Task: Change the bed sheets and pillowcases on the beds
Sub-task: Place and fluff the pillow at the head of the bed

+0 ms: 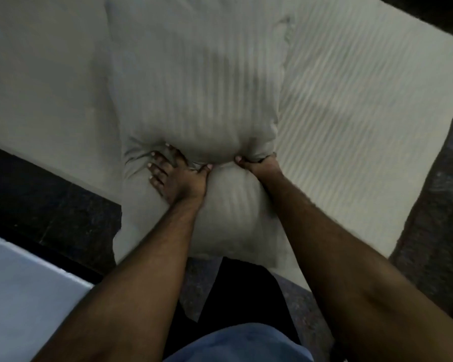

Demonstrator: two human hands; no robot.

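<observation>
I have a pillow [199,100] in a striped pale pillowcase lying on the bed [364,113], its near end hanging over the bed's edge toward me. My left hand [177,176] presses into the pillow's left side with the fingers spread across the cloth and the thumb hooked into a fold, so it grips the bunched pillowcase. My right hand [259,164] is curled tight round a gathered fold of the same cloth, just right of the left thumb; the two hands are near each other, with a pinched ridge between them. The pillow bulges above and below that pinch. The bed carries a striped sheet to the right and a plainer stretch to the left. Dark floor [50,205] shows at the left, and a pale flat surface [24,296] lies at the lower left.
</observation>
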